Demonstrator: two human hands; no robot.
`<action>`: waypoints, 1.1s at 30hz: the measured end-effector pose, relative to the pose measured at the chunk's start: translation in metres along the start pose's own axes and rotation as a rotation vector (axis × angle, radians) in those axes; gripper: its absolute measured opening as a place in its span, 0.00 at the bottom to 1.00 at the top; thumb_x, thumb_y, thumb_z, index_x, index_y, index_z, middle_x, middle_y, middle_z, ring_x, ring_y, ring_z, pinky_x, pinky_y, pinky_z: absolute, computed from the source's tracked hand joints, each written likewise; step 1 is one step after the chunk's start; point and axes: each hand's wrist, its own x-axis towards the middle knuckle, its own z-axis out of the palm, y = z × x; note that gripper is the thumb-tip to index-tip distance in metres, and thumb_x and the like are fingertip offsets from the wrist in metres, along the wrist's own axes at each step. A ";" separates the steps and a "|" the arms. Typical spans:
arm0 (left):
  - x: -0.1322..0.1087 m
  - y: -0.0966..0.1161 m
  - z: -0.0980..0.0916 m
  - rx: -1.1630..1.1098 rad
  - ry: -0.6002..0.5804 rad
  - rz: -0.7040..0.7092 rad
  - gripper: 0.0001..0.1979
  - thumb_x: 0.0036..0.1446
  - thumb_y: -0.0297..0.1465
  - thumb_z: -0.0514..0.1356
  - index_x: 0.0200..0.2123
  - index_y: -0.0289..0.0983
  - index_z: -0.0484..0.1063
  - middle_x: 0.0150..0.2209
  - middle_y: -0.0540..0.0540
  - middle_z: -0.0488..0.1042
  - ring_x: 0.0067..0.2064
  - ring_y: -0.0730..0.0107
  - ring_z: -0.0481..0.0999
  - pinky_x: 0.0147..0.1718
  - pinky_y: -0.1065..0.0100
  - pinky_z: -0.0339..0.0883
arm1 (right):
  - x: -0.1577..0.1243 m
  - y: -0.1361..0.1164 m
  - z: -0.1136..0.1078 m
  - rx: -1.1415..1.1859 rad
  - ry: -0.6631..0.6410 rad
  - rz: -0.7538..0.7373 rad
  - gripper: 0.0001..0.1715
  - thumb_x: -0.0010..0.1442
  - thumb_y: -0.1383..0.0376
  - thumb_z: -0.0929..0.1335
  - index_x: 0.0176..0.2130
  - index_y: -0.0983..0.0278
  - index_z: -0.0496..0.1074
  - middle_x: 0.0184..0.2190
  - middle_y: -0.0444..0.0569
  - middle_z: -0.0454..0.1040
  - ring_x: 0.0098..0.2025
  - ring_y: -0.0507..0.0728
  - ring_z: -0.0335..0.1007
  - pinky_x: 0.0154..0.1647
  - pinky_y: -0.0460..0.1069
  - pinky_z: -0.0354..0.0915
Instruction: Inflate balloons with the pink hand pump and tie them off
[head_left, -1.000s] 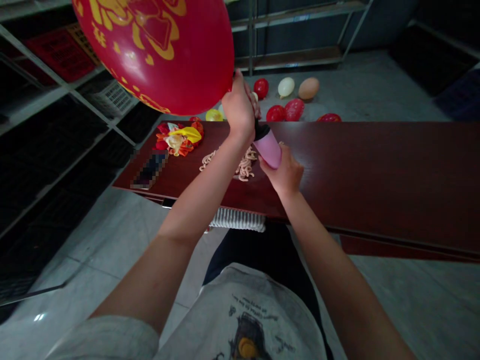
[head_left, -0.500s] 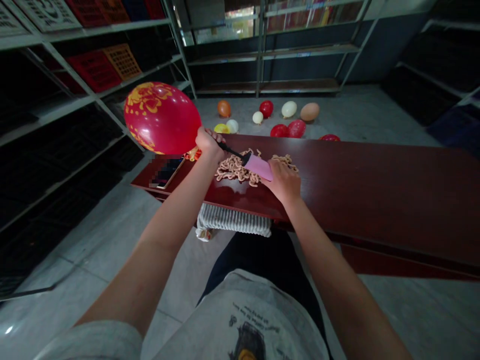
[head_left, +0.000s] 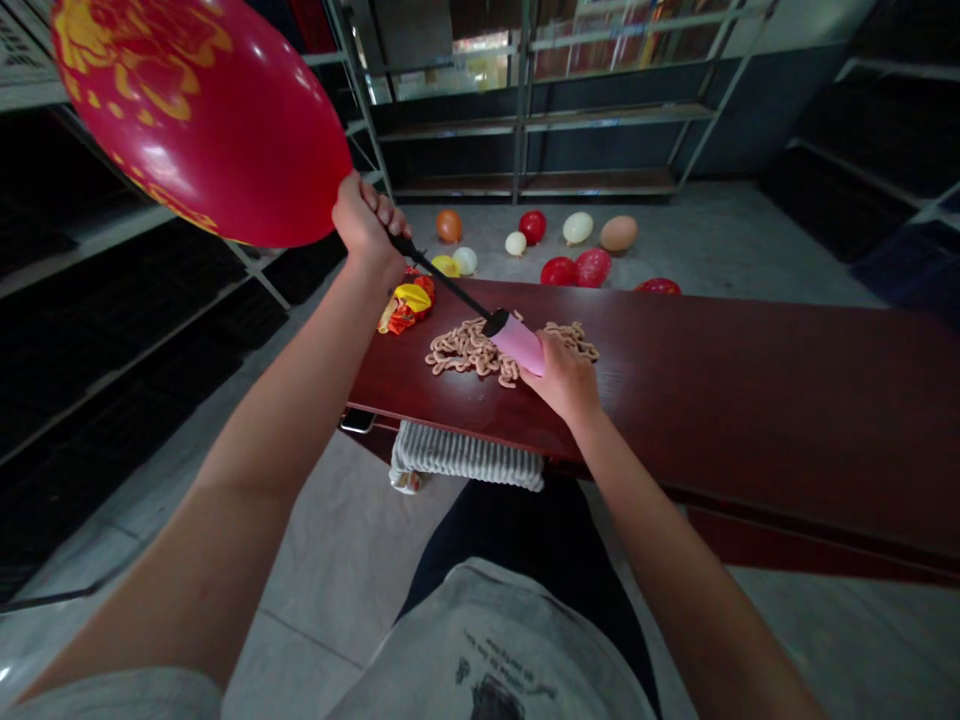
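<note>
My left hand is closed round the neck of a large inflated red balloon with yellow flower prints. The same hand is at the black handle end of a balloon pump, whose black rod runs down to the pink barrel. My right hand is wrapped round the far end of that barrel. Beneath the pump, a heap of tan, twisted, cord-like pieces lies on the dark red table. The balloon's neck and the pump tip are hidden by my left fingers.
Uninflated red and yellow balloons lie at the table's left. A phone-like object shows by its front left edge. A grey ribbed cloth hangs at the front. Several inflated balloons rest on the floor before metal shelves.
My left hand has moved up and left with the balloon, which looks larger and nearer. More of the pump's black rod shows now. My right hand has stayed nearly in place.
</note>
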 end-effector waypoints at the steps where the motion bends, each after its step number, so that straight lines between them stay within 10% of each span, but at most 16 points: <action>1: -0.004 -0.002 0.010 -0.015 -0.023 0.005 0.23 0.72 0.35 0.48 0.23 0.39 0.46 0.17 0.54 0.42 0.19 0.71 0.42 0.20 0.68 0.43 | -0.001 0.002 0.000 0.014 0.012 0.022 0.25 0.61 0.58 0.68 0.54 0.67 0.66 0.45 0.58 0.77 0.43 0.61 0.75 0.39 0.52 0.67; 12: -0.032 -0.078 0.060 0.037 -0.106 -0.069 0.23 0.70 0.43 0.53 0.25 0.39 0.53 0.22 0.53 0.43 0.17 0.79 0.51 0.20 0.75 0.45 | 0.000 0.011 0.003 0.034 0.028 0.210 0.29 0.61 0.55 0.68 0.56 0.68 0.65 0.43 0.60 0.79 0.40 0.64 0.77 0.38 0.55 0.68; 19: -0.060 -0.129 0.032 -0.011 -0.017 -0.113 0.26 0.67 0.46 0.56 0.22 0.39 0.52 0.19 0.54 0.46 0.16 0.76 0.53 0.17 0.70 0.46 | -0.001 0.010 -0.002 0.016 0.000 0.221 0.30 0.61 0.57 0.68 0.59 0.65 0.64 0.47 0.58 0.78 0.43 0.65 0.77 0.38 0.54 0.68; 33: -0.073 -0.146 -0.039 -0.256 0.045 -0.285 0.28 0.73 0.40 0.45 0.19 0.38 0.46 0.12 0.56 0.44 0.12 0.78 0.46 0.14 0.71 0.44 | -0.041 0.018 -0.075 -0.308 -0.371 -0.011 0.25 0.65 0.57 0.64 0.58 0.65 0.63 0.47 0.56 0.77 0.42 0.61 0.75 0.35 0.51 0.63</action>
